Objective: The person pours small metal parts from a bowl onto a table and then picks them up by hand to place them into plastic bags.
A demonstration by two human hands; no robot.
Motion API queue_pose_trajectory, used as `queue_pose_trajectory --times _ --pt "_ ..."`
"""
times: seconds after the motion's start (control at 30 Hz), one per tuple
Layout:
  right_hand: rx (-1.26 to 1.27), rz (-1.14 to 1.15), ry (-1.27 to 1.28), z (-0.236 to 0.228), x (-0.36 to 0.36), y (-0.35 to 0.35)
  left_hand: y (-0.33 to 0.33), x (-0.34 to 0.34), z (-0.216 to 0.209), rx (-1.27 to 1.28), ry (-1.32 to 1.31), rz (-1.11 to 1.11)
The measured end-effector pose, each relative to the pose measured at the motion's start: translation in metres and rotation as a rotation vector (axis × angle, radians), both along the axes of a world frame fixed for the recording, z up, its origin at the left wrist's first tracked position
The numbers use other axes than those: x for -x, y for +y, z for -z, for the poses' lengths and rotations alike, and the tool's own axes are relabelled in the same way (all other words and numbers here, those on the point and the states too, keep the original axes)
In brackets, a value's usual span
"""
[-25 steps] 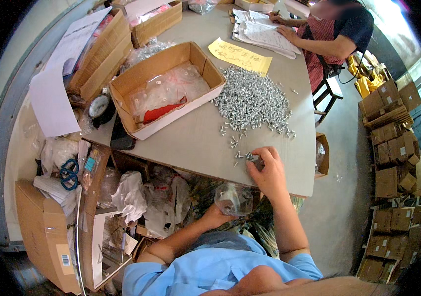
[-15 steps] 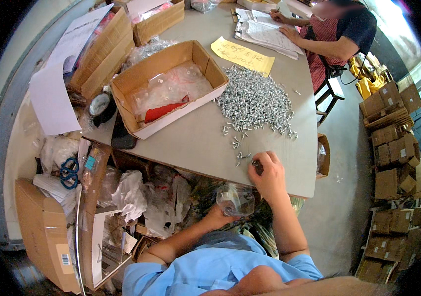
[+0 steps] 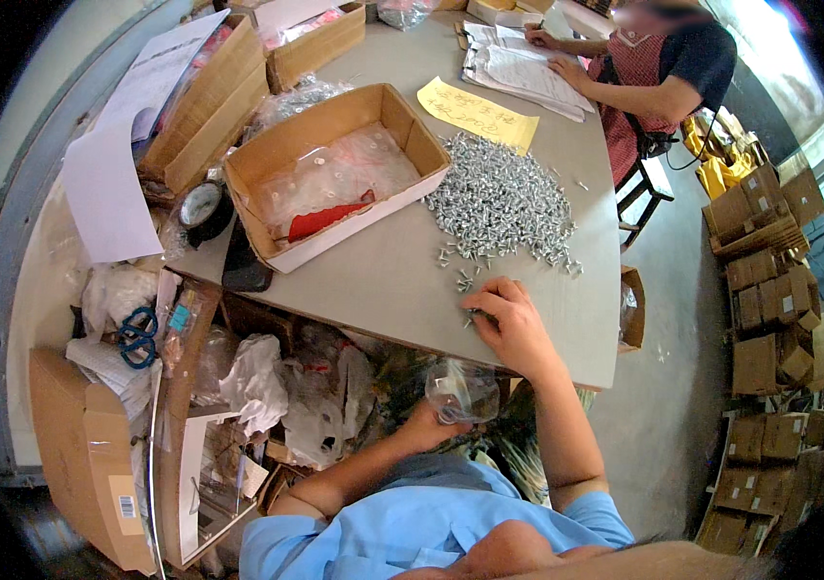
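A large heap of small silver screws (image 3: 504, 208) lies on the grey table, with a few strays on its near side. My right hand (image 3: 518, 329) rests at the near edge of these strays, its fingers curled and the fingertips closed around small screws; how many is hidden. Below the table edge, my left hand (image 3: 434, 427) grips a clear plastic bag (image 3: 463, 389) by its side. The bag stands open upward, and its contents are hard to make out.
An open cardboard box (image 3: 339, 242) with clear bags and a red piece stands left of the heap, beside a yellow note (image 3: 479, 116). A tape roll (image 3: 201, 205) and scissors (image 3: 138, 338) lie left. A co-worker (image 3: 658, 77) handles papers at far right; stacked cartons (image 3: 765, 309) line the floor.
My right hand has moved slightly left and away from me, reaching the stray screws with its fingertips. My left hand and the bag hold nearly still.
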State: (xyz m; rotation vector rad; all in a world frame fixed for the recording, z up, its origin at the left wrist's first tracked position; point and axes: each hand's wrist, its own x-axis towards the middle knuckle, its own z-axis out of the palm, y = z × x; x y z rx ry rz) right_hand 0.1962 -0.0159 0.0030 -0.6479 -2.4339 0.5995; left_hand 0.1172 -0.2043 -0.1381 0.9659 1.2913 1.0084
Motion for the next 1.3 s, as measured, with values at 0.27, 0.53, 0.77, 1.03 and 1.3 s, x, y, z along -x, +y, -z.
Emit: queue_pose_trajectory --times 0.27,0.53,0.77,1.03,1.3 --pt "0.221 0.013 -0.134 -0.007 -0.023 -0.017 0.0 -0.002 -0.004 -0.103 -0.021 -0.027" --pt "0.481 0.104 -0.122 -0.023 -0.002 -0.011 0.0 -0.002 -0.004 -0.062 -0.071 -0.008" --pt "0.107 0.133 -0.051 0.0 0.028 0.008 0.003 0.002 -0.021 -0.011 0.02 0.017" --pt "0.163 0.229 -0.138 -0.002 -0.011 -0.009 0.0 -0.002 0.003 -0.017 -0.024 0.029" --pt "0.534 -0.035 -0.22 -0.023 -0.014 -0.007 0.002 -0.003 -0.012 -0.113 -0.005 -0.033"
